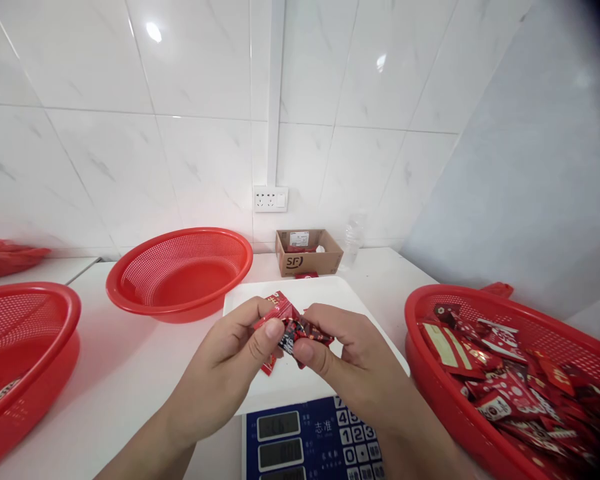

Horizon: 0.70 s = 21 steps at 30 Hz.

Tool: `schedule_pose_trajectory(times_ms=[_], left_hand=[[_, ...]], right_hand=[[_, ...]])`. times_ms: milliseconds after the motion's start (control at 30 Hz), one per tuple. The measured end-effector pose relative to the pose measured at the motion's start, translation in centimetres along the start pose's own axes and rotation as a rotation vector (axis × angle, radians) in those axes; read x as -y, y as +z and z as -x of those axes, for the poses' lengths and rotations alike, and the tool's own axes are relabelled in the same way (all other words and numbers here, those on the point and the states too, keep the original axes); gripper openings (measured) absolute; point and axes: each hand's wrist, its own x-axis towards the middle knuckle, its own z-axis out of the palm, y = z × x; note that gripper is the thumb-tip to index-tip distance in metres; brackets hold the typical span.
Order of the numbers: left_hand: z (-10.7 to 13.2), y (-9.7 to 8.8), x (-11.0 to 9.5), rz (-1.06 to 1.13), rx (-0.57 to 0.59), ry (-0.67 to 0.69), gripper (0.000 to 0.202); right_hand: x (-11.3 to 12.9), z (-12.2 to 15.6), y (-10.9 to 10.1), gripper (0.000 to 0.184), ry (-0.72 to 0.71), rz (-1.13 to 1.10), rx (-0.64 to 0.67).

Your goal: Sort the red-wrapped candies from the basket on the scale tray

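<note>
Over the white pan (pixel 330 293) of a digital scale (pixel 310 440), both hands are close together at chest height. My left hand (pixel 230 353) pinches a red printed snack packet (pixel 285 310) between thumb and fingers. My right hand (pixel 350 347) grips the darker, crumpled part of red and black packaging (pixel 305 333). Whether this is one packet or two pressed together I cannot tell. A red corner of a packet (pixel 269 365) shows below the left fingers. The fingers hide much of what is held.
At right, a red plastic basket (pixel 415 320) holds several red packets (pixel 510 393). Behind the scale stand a brown cardboard box (pixel 310 263) and a clear plastic cup stack (pixel 353 240). Two more red baskets, one further back (pixel 180 309) and one nearer (pixel 65 373), stand at left.
</note>
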Motion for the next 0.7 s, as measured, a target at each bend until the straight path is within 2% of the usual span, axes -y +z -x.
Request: schedule_pose_trajectory(times_ms=[133,233,300,367,433,533,600,700], left_hand=[[-0.4,-0.1,0.4,-0.090,-0.058,-0.015,0.029],[-1.0,-0.4,0.9,-0.327,-0.219,0.016,0.023],[-1.3,-0.7,1.4,-0.543,-0.246,0.001,0.021],[-1.5,-1.1,1.8,-0.753,-0.137,-0.050,0.020],[-1.5,-1.4,2.2,-0.903,0.050,-0.100,0.021],[-1.4,-1.7,2.8,-0.985,0.292,-0.098,0.022],[-1.5,-1.9,3.3,-0.993,0.374,-0.058,0.029],[-1.9,-2.1,4.2,-1.010,0.375,-0.027,0.046]], right_hand=[[-0.2,-0.3,-0.5,0.033,0.102,0.100,-0.021],[-0.9,-0.5,-1.7,0.027,0.180,0.207,-0.113],[-1.6,-0.4,-2.3,0.024,0.202,0.280,-0.163],[-2.4,-0.1,-2.4,0.023,0.228,0.347,-0.149],[-3.2,0.4,-1.8,0.023,0.261,0.386,-0.072],[-4.0,1.1,-0.3,0.024,0.320,0.441,0.036],[-4.5,1.5,0.6,0.023,0.375,0.551,0.081],[-4.9,1.7,1.3,0.026,0.396,0.745,0.097]])
